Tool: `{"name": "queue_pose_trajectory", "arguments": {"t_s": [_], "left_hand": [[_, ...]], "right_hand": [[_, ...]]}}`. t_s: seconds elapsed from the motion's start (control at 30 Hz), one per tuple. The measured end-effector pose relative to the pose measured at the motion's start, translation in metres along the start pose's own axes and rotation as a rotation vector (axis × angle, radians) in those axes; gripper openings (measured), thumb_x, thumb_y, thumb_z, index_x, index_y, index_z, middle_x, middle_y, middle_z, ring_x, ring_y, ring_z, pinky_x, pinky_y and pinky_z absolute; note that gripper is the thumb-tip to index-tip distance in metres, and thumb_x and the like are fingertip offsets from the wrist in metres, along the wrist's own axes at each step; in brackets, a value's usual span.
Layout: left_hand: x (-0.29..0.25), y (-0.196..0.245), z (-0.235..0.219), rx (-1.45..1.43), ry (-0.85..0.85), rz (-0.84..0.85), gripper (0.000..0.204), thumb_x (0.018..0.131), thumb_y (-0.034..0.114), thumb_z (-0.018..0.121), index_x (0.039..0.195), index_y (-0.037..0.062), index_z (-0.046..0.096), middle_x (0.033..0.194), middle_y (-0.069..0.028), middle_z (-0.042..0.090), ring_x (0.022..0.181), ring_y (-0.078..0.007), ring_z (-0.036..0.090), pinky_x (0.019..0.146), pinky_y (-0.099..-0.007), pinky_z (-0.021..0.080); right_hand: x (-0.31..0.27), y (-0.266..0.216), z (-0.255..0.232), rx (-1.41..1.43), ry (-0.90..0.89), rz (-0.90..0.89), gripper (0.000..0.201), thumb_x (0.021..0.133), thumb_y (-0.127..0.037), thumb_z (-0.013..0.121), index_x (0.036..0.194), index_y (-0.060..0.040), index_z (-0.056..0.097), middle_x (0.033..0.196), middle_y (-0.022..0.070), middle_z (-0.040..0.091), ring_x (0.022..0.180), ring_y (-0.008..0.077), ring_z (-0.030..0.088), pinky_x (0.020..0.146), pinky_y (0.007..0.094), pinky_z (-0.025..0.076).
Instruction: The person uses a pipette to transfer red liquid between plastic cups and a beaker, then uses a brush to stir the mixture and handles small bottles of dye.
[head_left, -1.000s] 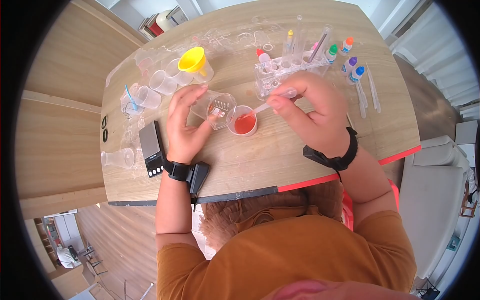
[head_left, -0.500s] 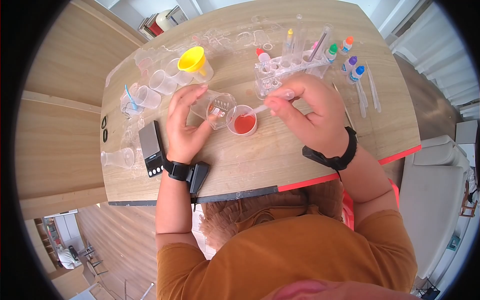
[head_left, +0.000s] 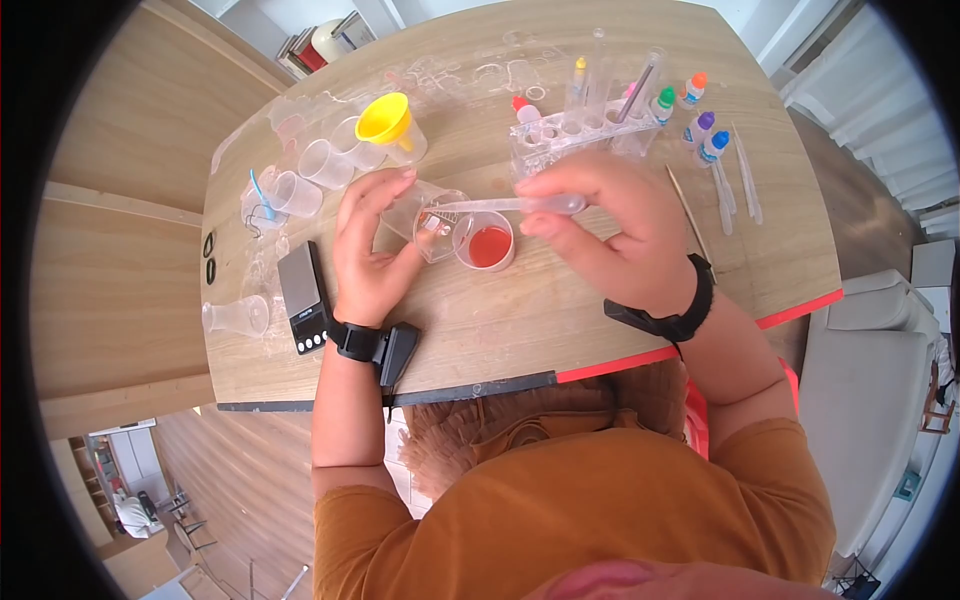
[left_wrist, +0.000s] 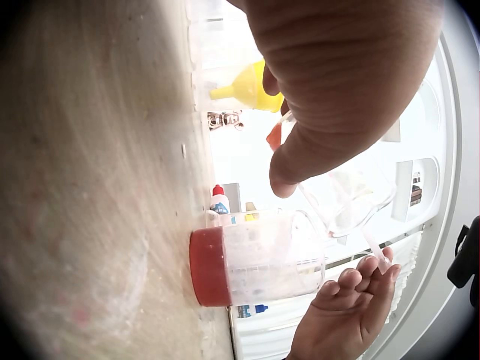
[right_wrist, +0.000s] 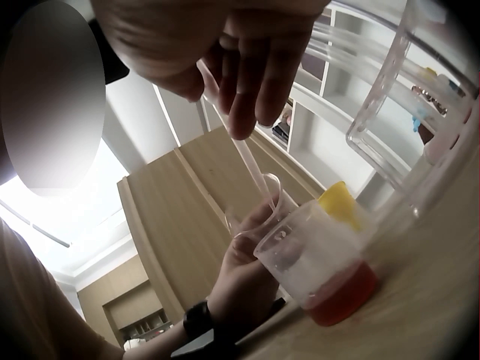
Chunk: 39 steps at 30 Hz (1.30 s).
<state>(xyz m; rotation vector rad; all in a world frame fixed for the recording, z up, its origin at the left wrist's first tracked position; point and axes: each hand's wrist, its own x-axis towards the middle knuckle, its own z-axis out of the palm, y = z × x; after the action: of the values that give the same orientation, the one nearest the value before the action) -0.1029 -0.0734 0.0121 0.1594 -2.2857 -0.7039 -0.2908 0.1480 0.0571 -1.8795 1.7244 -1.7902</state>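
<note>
My left hand (head_left: pixel 405 210) grips a clear measuring beaker (head_left: pixel 440 212), tilted on the wooden table (head_left: pixel 560 320). Right beside it stands a small cup of red liquid (head_left: pixel 488 243). My right hand (head_left: pixel 535 205) pinches the bulb of a clear plastic pipette (head_left: pixel 480 205), which lies nearly level above the red cup with its tip over the beaker's mouth. In the right wrist view the pipette (right_wrist: pixel 251 165) runs down from my fingers (right_wrist: pixel 247 67) toward the beaker, behind the red cup (right_wrist: pixel 330 277). The left wrist view shows the red cup (left_wrist: pixel 247 266) on its side of the frame below my thumb (left_wrist: pixel 300 157).
A test tube rack (head_left: pixel 570 135) stands just behind my right hand. Dropper bottles (head_left: pixel 700 130) and spare pipettes (head_left: pixel 745 180) lie at the far right. A yellow funnel (head_left: pixel 385 118) and clear cups (head_left: pixel 320 165) sit at the far left, with a pocket scale (head_left: pixel 302 295) and a flask (head_left: pixel 235 317) nearer.
The right hand has lifted the pipette's tip out of the red cup and swung it left over the clear beaker. The left hand has stayed on the beaker.
</note>
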Motion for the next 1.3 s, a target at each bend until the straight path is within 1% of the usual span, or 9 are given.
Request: {"name": "queue_pose_trajectory", "arguments": {"t_s": [0.13, 0.2, 0.33, 0.5, 0.87, 0.93, 0.97, 1.03, 1.3], "left_hand": [[0.0, -0.001, 0.001, -0.005, 0.009, 0.029, 0.062, 0.077, -0.001, 0.087, 0.135, 0.0066, 0.068, 0.134, -0.0144, 0.068, 0.117, -0.0267, 0.064, 0.097, -0.0364, 0.053], [0.0, -0.001, 0.001, -0.004, 0.008, 0.034, 0.062, 0.077, -0.002, 0.087, 0.135, 0.0065, 0.068, 0.134, -0.0145, 0.068, 0.117, -0.0266, 0.064, 0.097, -0.0365, 0.053], [0.0, -0.001, 0.001, 0.002, 0.012, 0.059, 0.062, 0.077, -0.002, 0.088, 0.134, 0.0063, 0.067, 0.135, -0.0145, 0.067, 0.117, -0.0266, 0.064, 0.097, -0.0367, 0.053], [-0.001, -0.003, 0.001, 0.007, 0.019, 0.074, 0.062, 0.077, -0.003, 0.087, 0.135, 0.0063, 0.068, 0.136, -0.0145, 0.067, 0.118, -0.0265, 0.064, 0.097, -0.0368, 0.053], [-0.001, -0.003, 0.001, 0.01, 0.011, 0.06, 0.063, 0.077, -0.004, 0.086, 0.136, 0.0058, 0.068, 0.139, -0.0145, 0.066, 0.122, -0.0265, 0.063, 0.099, -0.0373, 0.053], [-0.001, -0.001, 0.002, 0.001, 0.033, 0.038, 0.061, 0.076, 0.002, 0.091, 0.133, 0.0079, 0.07, 0.133, -0.015, 0.069, 0.122, -0.0303, 0.067, 0.102, -0.0397, 0.055], [-0.001, -0.002, 0.002, 0.001, 0.033, 0.038, 0.061, 0.076, 0.002, 0.091, 0.133, 0.0079, 0.07, 0.133, -0.015, 0.069, 0.122, -0.0303, 0.067, 0.102, -0.0397, 0.055], [-0.002, -0.003, 0.001, -0.012, 0.009, 0.061, 0.063, 0.077, -0.004, 0.086, 0.136, 0.0059, 0.067, 0.139, -0.0145, 0.066, 0.121, -0.0267, 0.063, 0.099, -0.0374, 0.053], [-0.003, -0.003, 0.0, -0.009, 0.0, 0.045, 0.064, 0.077, -0.004, 0.086, 0.137, 0.006, 0.067, 0.138, -0.0145, 0.066, 0.122, -0.027, 0.063, 0.1, -0.0374, 0.052]], "right_hand": [[-0.002, 0.0, 0.006, 0.002, -0.041, 0.022, 0.023, 0.095, -0.01, 0.078, 0.117, -0.0052, 0.074, 0.095, 0.0067, 0.077, 0.079, 0.0176, 0.076, 0.072, 0.0302, 0.059], [-0.003, 0.001, 0.007, -0.052, -0.081, 0.005, 0.022, 0.096, -0.011, 0.077, 0.117, -0.0063, 0.075, 0.095, 0.0056, 0.077, 0.081, 0.0191, 0.075, 0.071, 0.0324, 0.058], [-0.004, 0.002, 0.01, -0.019, -0.086, 0.022, 0.021, 0.097, -0.012, 0.076, 0.117, -0.0064, 0.075, 0.094, 0.0055, 0.076, 0.082, 0.0212, 0.074, 0.07, 0.0327, 0.057], [-0.005, 0.005, 0.011, -0.059, -0.089, -0.025, 0.018, 0.096, -0.011, 0.076, 0.113, -0.0061, 0.076, 0.094, 0.0049, 0.076, 0.081, 0.0233, 0.073, 0.069, 0.0341, 0.056], [-0.008, 0.007, 0.013, -0.069, -0.065, -0.028, 0.014, 0.093, -0.008, 0.076, 0.107, -0.0077, 0.077, 0.093, 0.0047, 0.077, 0.08, 0.0249, 0.072, 0.067, 0.0362, 0.056], [-0.008, 0.007, 0.013, -0.065, -0.063, -0.031, 0.014, 0.093, -0.008, 0.076, 0.107, -0.0076, 0.077, 0.092, 0.005, 0.076, 0.079, 0.025, 0.072, 0.067, 0.0363, 0.056], [-0.008, 0.007, 0.013, -0.063, -0.058, -0.028, 0.014, 0.093, -0.008, 0.076, 0.108, -0.0073, 0.077, 0.092, 0.0051, 0.076, 0.079, 0.0249, 0.072, 0.067, 0.0362, 0.056], [-0.008, 0.007, 0.014, -0.06, -0.054, -0.025, 0.014, 0.094, -0.008, 0.076, 0.108, -0.0071, 0.077, 0.091, 0.0053, 0.076, 0.079, 0.0247, 0.072, 0.067, 0.0361, 0.056], [-0.007, 0.005, 0.014, -0.055, -0.061, 0.019, 0.017, 0.096, -0.012, 0.077, 0.112, -0.0059, 0.076, 0.091, 0.006, 0.075, 0.079, 0.0236, 0.074, 0.067, 0.0346, 0.056]]}}
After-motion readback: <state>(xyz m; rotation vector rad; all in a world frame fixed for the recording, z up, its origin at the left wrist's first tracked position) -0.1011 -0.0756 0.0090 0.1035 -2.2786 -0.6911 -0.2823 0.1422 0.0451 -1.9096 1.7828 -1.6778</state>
